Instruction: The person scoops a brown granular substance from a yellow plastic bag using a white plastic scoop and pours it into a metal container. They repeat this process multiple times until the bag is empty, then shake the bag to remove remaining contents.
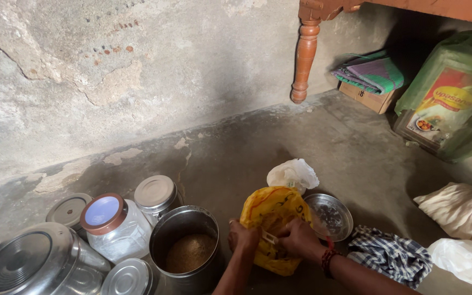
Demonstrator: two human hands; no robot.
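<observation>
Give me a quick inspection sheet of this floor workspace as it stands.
Surface: bare concrete floor, cracked near the wall.
Job's things: yellow plastic bag, gripped at its front.
Clutter: open steel pot of brown grain, lidded jars, small steel plate, white bag, checked cloth.
Grippers: left hand and right hand both on the bag.
Cables: nothing seen.
Surroundings: flaking wall, turned wooden leg, green sack.

Two hands (pixel 271 237) at six o'clock, one yellow bag (pixel 271 210), one open steel pot (pixel 184 226), four lidded containers (pixel 154 194), one steel plate (pixel 331 216).
</observation>
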